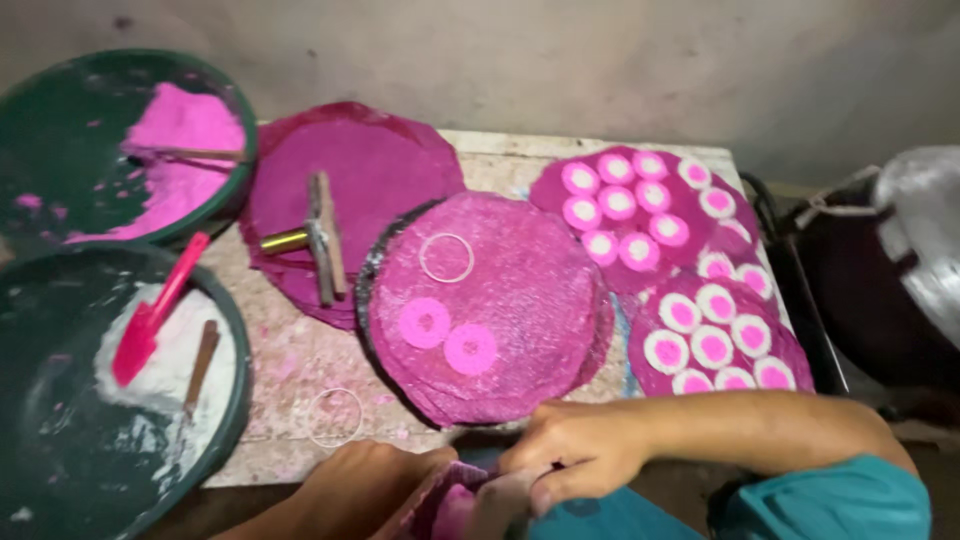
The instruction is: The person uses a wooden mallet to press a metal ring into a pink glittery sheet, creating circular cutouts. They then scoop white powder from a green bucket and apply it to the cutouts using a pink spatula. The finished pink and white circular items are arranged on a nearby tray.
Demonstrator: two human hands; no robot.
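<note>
At the bottom of the frame the left hand (365, 492) and right hand (572, 452) pinch together on a pink lump (455, 508), seemingly shaping it below the round pink disc (500, 270).

Head camera, close above, facing down over low table (290, 365)

Green powder basins (235, 420); wooden stamp (322, 238)
</note>
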